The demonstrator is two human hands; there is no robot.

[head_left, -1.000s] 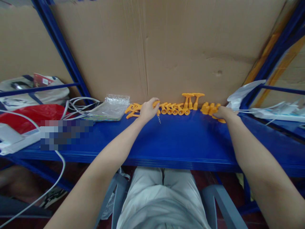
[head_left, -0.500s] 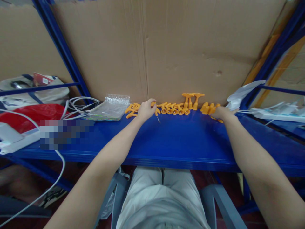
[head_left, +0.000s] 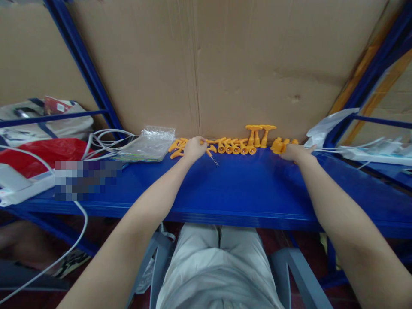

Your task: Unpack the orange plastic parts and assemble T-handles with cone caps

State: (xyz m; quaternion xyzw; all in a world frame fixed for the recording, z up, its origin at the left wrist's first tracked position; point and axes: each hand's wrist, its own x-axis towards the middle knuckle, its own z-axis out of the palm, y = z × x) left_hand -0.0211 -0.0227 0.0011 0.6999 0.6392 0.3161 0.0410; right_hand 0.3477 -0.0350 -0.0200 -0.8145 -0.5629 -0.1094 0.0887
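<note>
My left hand (head_left: 195,149) is closed at the back of the blue table, with its fingertips on an orange corkscrew (head_left: 211,149) whose bare metal spiral points down to the right. More orange corkscrew handles (head_left: 176,147) lie left of and partly behind that hand. To its right is a row of orange T-handled corkscrews (head_left: 236,148) lying with round open ends facing me, and a few stand upright (head_left: 264,136). My right hand (head_left: 295,152) curls over orange sleeve-like pieces at the right; its fingertips are hidden. Several such orange pieces (head_left: 277,146) stand beside it.
Cardboard (head_left: 225,64) walls off the back of the blue table (head_left: 231,189). Plastic-wrapped packs (head_left: 148,146), white cables, a red bag (head_left: 64,154) and a power strip (head_left: 28,189) lie at the left. White plastic (head_left: 322,133) and another power strip (head_left: 376,154) are at the right.
My left hand has shifted slightly left and down, and the corkscrew's spiral has swung a little to the right. My right hand has moved slightly left over the orange pieces.
</note>
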